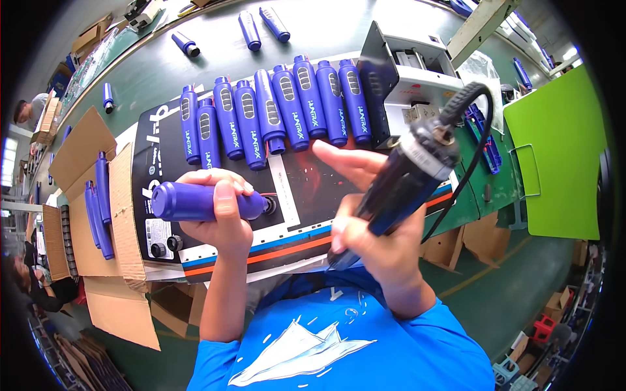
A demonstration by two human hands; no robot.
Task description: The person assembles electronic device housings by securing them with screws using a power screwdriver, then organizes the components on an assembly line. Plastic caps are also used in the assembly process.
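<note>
My left hand [225,215] is closed round a purple cylindrical housing [179,201], held nearly level. A black round piece [270,205] and a thin red wire show at the housing's right end. In my right hand [391,251] is a black corded electric screwdriver [399,189], tilted with its cord end up and away; some of my fingers stretch out past it to the left. The tool's lower tip is hard to make out near my shirt. Beyond my hands, several purple housings with oval button panels [287,98] lie side by side on a black printed sheet [319,176].
Two black caps [174,243] sit at the sheet's near left. An open cardboard box [130,221] with purple housings stands left. A white-and-black machine [417,78] stands far right, beside a lime-green panel [554,156]. More housings [248,31] lie on the green table behind.
</note>
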